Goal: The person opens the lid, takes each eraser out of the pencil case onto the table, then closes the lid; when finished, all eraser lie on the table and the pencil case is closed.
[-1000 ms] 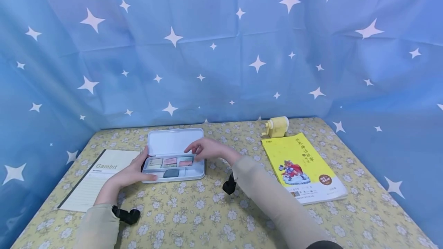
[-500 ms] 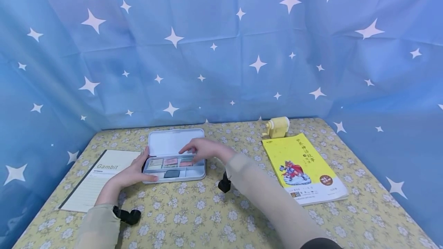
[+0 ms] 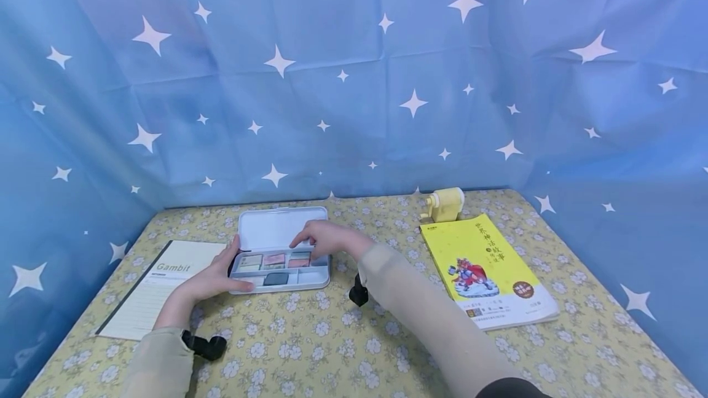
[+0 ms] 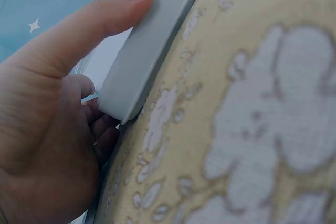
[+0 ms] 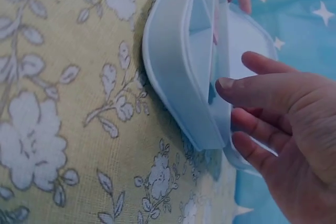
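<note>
A white pencil case (image 3: pixel 313 277) lies with its lid (image 3: pixel 264 230) tipped back. Its compartments hold several small eraser-like blocks: a pale one (image 3: pixel 251 261), pink ones such as the pink block (image 3: pixel 274 259), and a dark grey block (image 3: pixel 276 279) in the front row. My left hand (image 3: pixel 206 280) grips the case's left end, thumb along the front wall, as the left wrist view also shows on the case wall (image 4: pixel 137 66). Over the right compartments is my right hand (image 3: pixel 326 238), index finger extended, other fingers loosely bent. Nothing shows between its fingers in the right wrist view.
A Gambit notebook (image 3: pixel 149 300) lies to the left, partly behind my left arm. On the right is a yellow book (image 3: pixel 481 269), with a yellow pencil sharpener (image 3: pixel 445 204) behind it. A blue starry curtain (image 3: pixel 354 109) hangs past the flowered tablecloth (image 3: pixel 310 349).
My right hand has shifted slightly left over the case, mostly in the first half second. The left hand keeps its grip, and the case and blocks look unmoved.
</note>
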Action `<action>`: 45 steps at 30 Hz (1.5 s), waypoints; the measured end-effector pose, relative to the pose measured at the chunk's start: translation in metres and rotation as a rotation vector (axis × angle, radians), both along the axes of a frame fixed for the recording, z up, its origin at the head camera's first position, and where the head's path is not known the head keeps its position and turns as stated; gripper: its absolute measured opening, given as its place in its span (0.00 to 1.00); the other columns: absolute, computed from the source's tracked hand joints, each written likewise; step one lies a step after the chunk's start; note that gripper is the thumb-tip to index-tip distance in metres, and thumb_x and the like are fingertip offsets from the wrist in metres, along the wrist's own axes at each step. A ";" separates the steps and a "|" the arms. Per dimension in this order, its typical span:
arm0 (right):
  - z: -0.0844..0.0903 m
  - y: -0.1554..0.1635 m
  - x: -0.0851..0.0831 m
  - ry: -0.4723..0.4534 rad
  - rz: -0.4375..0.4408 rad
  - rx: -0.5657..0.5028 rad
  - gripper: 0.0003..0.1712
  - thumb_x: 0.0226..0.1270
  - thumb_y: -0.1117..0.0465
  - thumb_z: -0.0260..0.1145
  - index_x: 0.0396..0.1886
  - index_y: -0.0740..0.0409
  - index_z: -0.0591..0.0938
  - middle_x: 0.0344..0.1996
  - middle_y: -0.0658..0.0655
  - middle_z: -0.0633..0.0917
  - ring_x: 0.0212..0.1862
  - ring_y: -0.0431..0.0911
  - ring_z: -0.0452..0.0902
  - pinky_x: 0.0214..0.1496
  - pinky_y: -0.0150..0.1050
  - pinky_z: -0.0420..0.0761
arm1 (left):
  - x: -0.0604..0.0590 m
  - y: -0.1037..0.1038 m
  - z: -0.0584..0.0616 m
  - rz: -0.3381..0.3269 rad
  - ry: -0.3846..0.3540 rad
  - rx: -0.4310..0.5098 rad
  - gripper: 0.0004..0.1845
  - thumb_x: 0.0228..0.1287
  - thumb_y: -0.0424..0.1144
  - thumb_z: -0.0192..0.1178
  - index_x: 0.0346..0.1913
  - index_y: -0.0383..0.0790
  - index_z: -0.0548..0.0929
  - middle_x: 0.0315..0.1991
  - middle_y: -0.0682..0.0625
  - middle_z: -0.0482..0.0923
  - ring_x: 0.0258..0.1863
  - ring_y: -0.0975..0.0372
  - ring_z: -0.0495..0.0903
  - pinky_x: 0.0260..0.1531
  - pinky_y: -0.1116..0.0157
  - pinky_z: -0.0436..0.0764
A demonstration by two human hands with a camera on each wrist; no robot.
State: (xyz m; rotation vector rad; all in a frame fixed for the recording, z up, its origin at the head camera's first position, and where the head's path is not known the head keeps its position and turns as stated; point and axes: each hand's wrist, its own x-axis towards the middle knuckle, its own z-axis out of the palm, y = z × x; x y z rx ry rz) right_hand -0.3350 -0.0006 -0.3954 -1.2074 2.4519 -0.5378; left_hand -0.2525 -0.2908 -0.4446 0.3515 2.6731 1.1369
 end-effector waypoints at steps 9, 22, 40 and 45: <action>-0.001 -0.003 0.000 0.018 0.015 0.055 0.33 0.60 0.73 0.67 0.63 0.43 0.79 0.49 0.53 0.74 0.48 0.44 0.71 0.37 0.31 0.72 | 0.001 0.001 0.001 0.006 -0.016 -0.008 0.67 0.52 0.50 0.73 0.76 0.36 0.28 0.74 0.30 0.26 0.71 0.33 0.28 0.61 0.31 0.41; -0.008 -0.008 0.001 0.067 0.023 0.087 0.33 0.61 0.75 0.64 0.61 0.38 0.80 0.45 0.53 0.74 0.32 0.43 0.60 0.29 0.30 0.64 | 0.001 0.001 0.002 0.015 -0.031 -0.030 0.67 0.51 0.52 0.73 0.76 0.36 0.31 0.75 0.30 0.28 0.71 0.34 0.29 0.61 0.31 0.43; -0.012 -0.011 0.002 0.127 -0.003 0.119 0.27 0.64 0.70 0.66 0.58 0.38 0.83 0.44 0.51 0.74 0.35 0.43 0.64 0.33 0.33 0.64 | 0.002 0.002 0.003 0.017 -0.010 -0.028 0.66 0.50 0.51 0.73 0.76 0.33 0.33 0.74 0.29 0.30 0.71 0.33 0.31 0.61 0.31 0.44; -0.010 -0.010 0.003 0.133 0.007 0.125 0.27 0.64 0.71 0.65 0.58 0.39 0.82 0.43 0.50 0.74 0.36 0.43 0.64 0.34 0.32 0.65 | 0.002 0.002 0.003 0.018 -0.010 -0.026 0.67 0.50 0.51 0.74 0.76 0.33 0.33 0.74 0.29 0.30 0.71 0.33 0.31 0.61 0.31 0.44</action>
